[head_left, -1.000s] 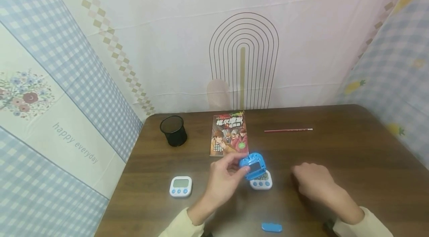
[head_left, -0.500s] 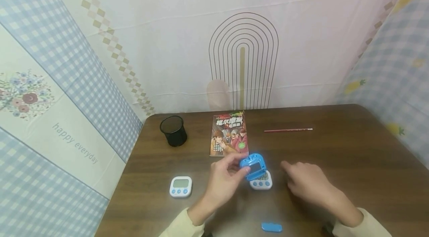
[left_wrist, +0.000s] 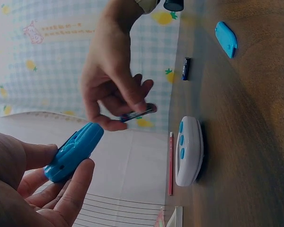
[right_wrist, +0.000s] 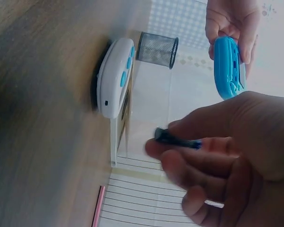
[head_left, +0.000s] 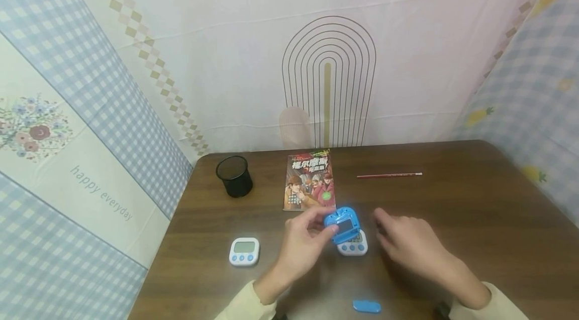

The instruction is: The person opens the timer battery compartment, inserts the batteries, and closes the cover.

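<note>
My left hand point(head_left: 298, 242) holds a blue timer point(head_left: 346, 233) by its left side, with its back turned up toward the head view. Held between thumb and fingers of my right hand point(head_left: 416, 244) is a small dark battery point(right_wrist: 174, 139); the head view hides it, but both wrist views show it. A short gap separates that hand from the blue timer. Under the blue timer, partly covered in the head view, lies a white timer point(head_left: 354, 248) with blue buttons. The blue battery cover point(head_left: 367, 306) lies near the front of the table.
A second battery point(left_wrist: 186, 68) lies on the table. At left sits another white timer point(head_left: 244, 252), with a black mesh pen holder point(head_left: 237, 182) behind it. A comic-style book point(head_left: 309, 179) and a red pencil point(head_left: 389, 176) lie toward the back.
My right hand has moved left, closer to the blue timer. The left hand and the blue timer have barely moved.
</note>
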`<state>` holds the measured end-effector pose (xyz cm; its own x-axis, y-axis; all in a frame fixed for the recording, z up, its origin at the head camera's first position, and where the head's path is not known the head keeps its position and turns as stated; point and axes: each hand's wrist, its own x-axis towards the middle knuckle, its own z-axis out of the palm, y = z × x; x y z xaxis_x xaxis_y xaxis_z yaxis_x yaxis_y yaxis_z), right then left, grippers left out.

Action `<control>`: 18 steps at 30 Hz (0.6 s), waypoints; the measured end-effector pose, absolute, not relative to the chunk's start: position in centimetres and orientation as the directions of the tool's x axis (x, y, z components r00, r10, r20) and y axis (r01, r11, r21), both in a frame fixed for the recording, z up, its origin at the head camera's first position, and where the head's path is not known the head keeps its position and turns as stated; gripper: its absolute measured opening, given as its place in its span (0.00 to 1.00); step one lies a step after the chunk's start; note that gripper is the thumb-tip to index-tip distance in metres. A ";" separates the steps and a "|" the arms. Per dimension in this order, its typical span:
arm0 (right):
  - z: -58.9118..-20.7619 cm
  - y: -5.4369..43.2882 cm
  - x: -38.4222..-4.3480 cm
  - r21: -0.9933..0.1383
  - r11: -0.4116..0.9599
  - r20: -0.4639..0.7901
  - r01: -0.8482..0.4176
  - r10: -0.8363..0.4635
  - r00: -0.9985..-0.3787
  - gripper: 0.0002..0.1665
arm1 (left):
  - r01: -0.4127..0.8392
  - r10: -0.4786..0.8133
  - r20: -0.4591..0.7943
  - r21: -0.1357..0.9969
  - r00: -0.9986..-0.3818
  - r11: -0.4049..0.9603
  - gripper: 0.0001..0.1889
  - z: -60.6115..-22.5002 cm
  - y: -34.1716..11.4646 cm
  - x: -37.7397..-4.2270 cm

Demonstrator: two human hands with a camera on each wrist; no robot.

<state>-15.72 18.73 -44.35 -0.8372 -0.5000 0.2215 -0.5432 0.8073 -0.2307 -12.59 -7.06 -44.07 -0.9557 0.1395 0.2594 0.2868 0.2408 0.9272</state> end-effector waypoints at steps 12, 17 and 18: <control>-44.2 17.9 -14.7 -0.362 0.650 0.468 -0.668 -0.493 -0.733 0.26 | 0.272 0.141 0.244 0.933 -0.959 0.235 0.16 -44.1 -7.0 -12.5; -44.3 17.6 -14.7 -0.424 0.546 0.545 -0.723 -0.483 -0.685 0.28 | 0.269 0.146 0.240 0.935 -0.960 0.233 0.17 -44.2 -6.9 -12.6; -44.3 17.6 -14.6 -0.434 0.528 0.554 -0.730 -0.482 -0.679 0.28 | 0.269 0.147 0.239 0.935 -0.960 0.233 0.17 -44.3 -6.9 -12.6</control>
<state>-14.64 17.56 -44.27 -0.6786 -0.4819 0.5543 -0.7297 0.5279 -0.4345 -12.58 -6.95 -44.26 -0.9598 0.1466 0.2394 0.2687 0.2331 0.9346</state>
